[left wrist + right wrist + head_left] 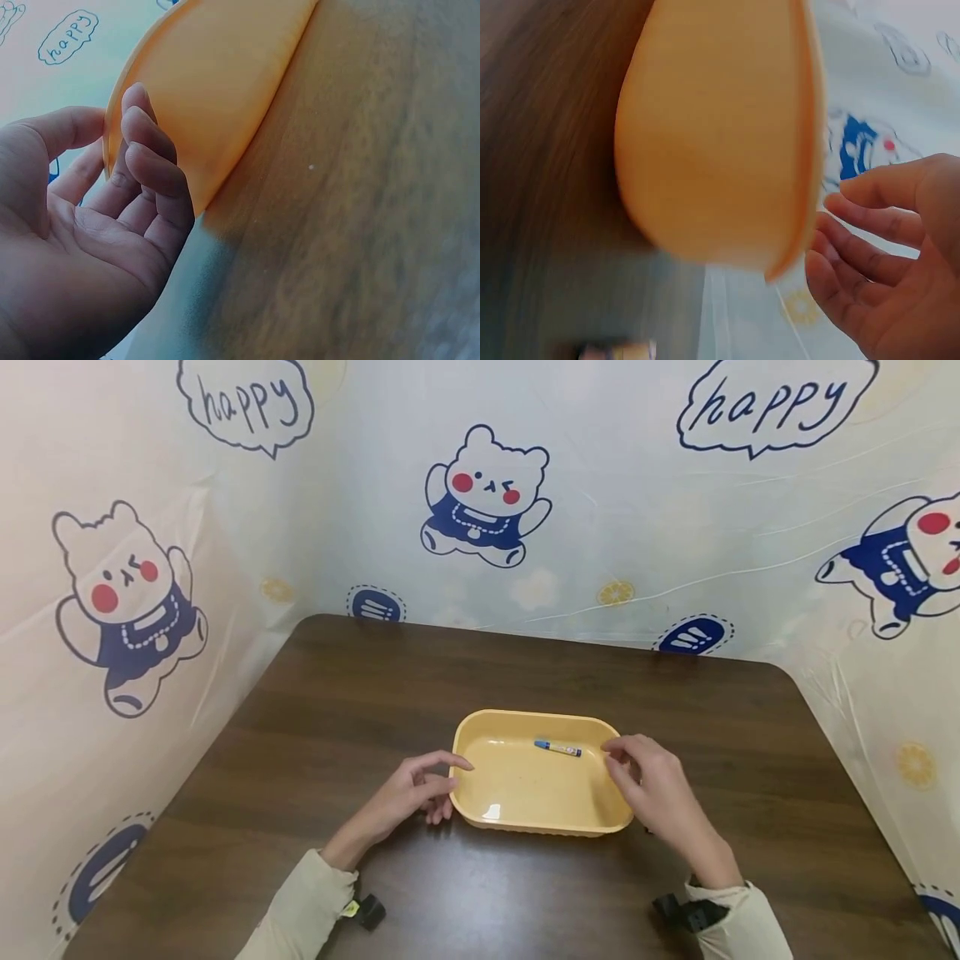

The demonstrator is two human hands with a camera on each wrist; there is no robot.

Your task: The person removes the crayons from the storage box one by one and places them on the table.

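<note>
A yellow rectangular plastic tray stands on the brown table. Inside it, toward the back right, lies a blue crayon with a printed wrapper. My left hand grips the tray's left rim, one finger reaching over the edge; the left wrist view shows the thumb and fingers either side of the yellow wall. Loosely bent, the fingers of my right hand hover by the right rim. In the right wrist view, nothing is held in that hand, beside the tray's rim.
A small blurred object lies on the table near the tray's right end, mostly hidden by my right hand in the head view. A cartoon-printed cloth hangs behind the table and along both sides.
</note>
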